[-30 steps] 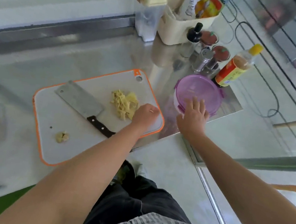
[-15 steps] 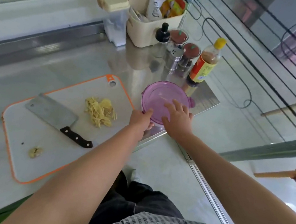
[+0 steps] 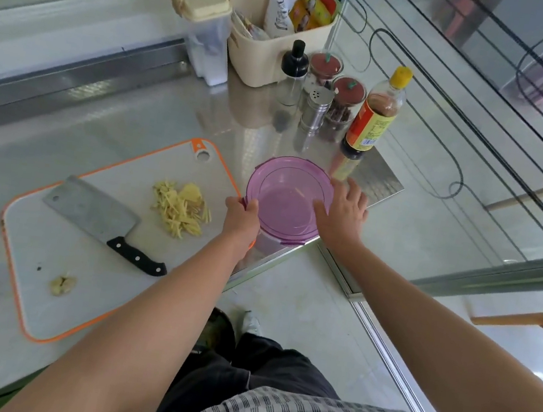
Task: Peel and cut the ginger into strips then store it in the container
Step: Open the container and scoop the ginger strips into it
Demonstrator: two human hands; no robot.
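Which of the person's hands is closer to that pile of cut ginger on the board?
Left. The left hand grips the purple container at its left rim, just right of the ginger strips; the right hand rests on the container's right rim, farther away.

Bottle label [image 3: 372, 124] and packets [image 3: 310, 7]: print illegible.
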